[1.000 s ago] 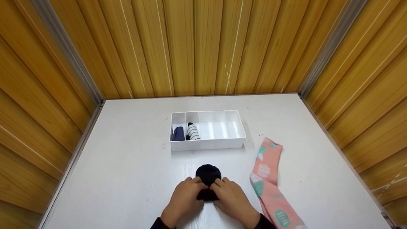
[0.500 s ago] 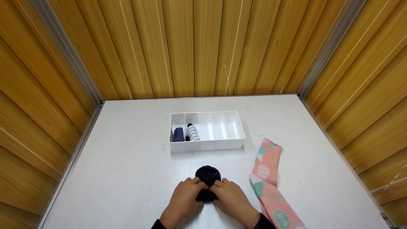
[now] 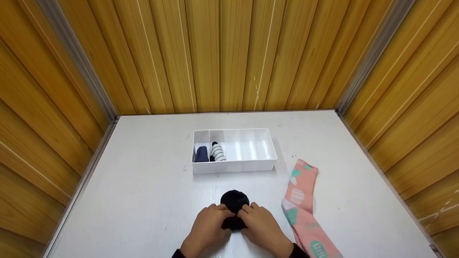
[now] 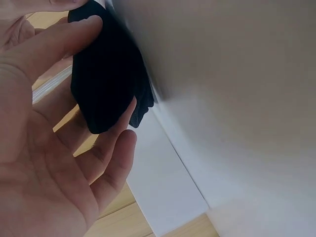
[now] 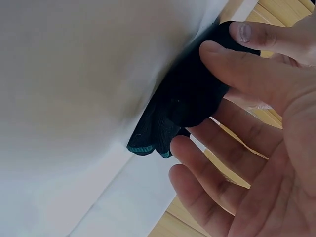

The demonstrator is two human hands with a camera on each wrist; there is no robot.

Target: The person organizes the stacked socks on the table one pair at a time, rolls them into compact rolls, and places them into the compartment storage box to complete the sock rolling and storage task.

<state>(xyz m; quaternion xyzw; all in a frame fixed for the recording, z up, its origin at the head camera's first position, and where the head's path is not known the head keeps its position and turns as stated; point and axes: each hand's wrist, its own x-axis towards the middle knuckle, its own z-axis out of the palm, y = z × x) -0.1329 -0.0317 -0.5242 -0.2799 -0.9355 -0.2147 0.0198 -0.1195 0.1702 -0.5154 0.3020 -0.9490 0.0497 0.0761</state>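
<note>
A black sock (image 3: 235, 201), folded into a short bundle, lies on the table between both hands. My left hand (image 3: 209, 226) grips its left side, thumb at the near edge and fingers curled over the top. From the other side my right hand (image 3: 263, 226) pinches it the same way, with the fingertips of both hands nearly meeting. In the left wrist view the thumb presses along the dark sock (image 4: 106, 69). Teal trim shows at the far end of the sock (image 5: 190, 89) in the right wrist view.
Beyond the hands stands a white divided box (image 3: 235, 166). A rolled navy sock (image 3: 202, 154) and a striped white sock (image 3: 217, 152) occupy its left compartments. To the right lies a long pink sock (image 3: 303, 211). Wood-patterned walls (image 3: 229, 53) enclose the table (image 3: 143, 179).
The whole head view has shifted slightly, with the box and table sitting a little lower in it. Both hands keep their grip on the black sock with hardly any movement.
</note>
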